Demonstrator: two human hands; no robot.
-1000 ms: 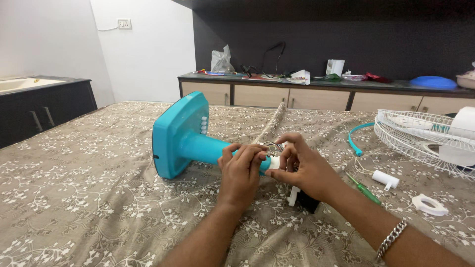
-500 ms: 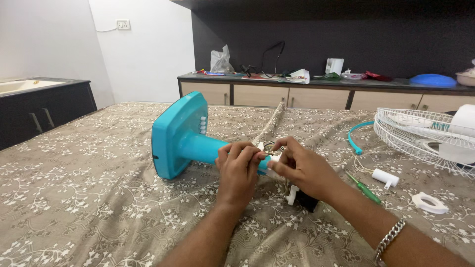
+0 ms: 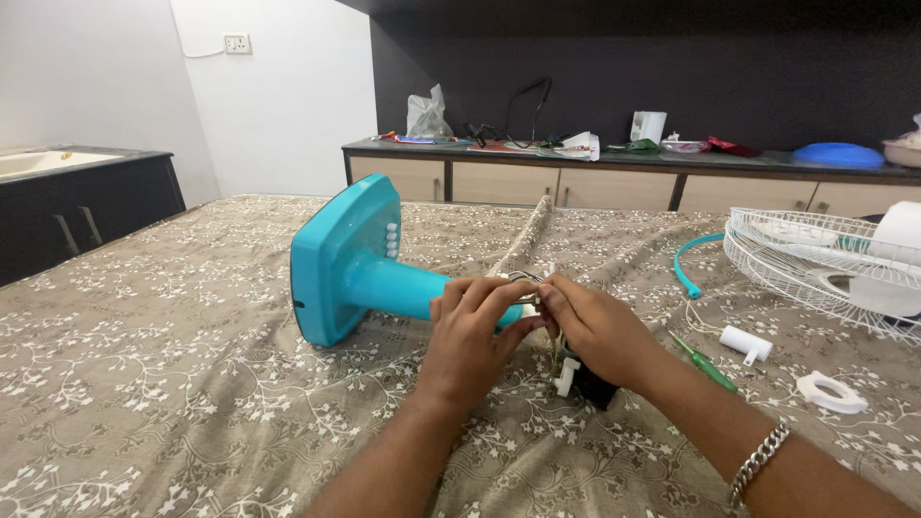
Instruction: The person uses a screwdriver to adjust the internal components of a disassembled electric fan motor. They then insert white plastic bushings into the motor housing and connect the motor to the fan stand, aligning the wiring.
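Head view: we look down on a bed (image 3: 144,403) spread with a floral brown cover, on which a turquoise fan stand (image 3: 360,269) lies on its side. Its square base faces left and away; its stem runs rightward along the cover toward our hands, so the long axis lies roughly left to right. The left hand (image 3: 470,336) curls over the free end of the stem, fingers (image 3: 499,293) closed around it. The right hand (image 3: 595,326) meets it from the right, fingertips pinched together on the small bundle of wires (image 3: 523,280) that shows at the stem's end; what exactly is pinched we cannot tell. Both hands touch at that point, and neither is clearly nearer. Just below the right hand lies a small black and white part (image 3: 580,379). Farther right, apart from the hands, lie a green screwdriver (image 3: 705,363), a white cylinder (image 3: 745,342), a white ring piece (image 3: 831,392) and a white wire fan guard (image 3: 815,264). A long sideboard (image 3: 614,182) stands beyond.
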